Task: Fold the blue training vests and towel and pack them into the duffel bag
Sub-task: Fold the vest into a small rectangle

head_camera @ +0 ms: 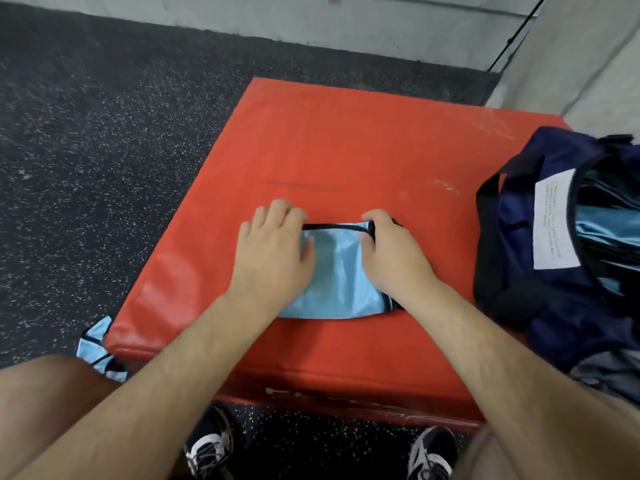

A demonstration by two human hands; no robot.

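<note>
A folded light blue vest (341, 275) with black trim lies on the red padded box (346, 150) in front of me. My left hand (273, 244) covers its left part, fingers curled over the far edge and thumb on the fabric. My right hand (391, 251) grips the far right corner, fingers wrapped round the black trim. The navy duffel bag (519, 237) stands open at the right end of the box, with light blue fabric (595, 223) showing inside. Another blue vest (100, 348) hangs by the box's near left corner, beside my knee.
Dark speckled rubber floor (104, 133) surrounds the box. A grey wall (381, 26) runs along the back and right. A white label (554, 220) is on the bag's flap. Grey cloth (609, 372) lies beside the bag. My shoes (207, 445) are under the box's front edge.
</note>
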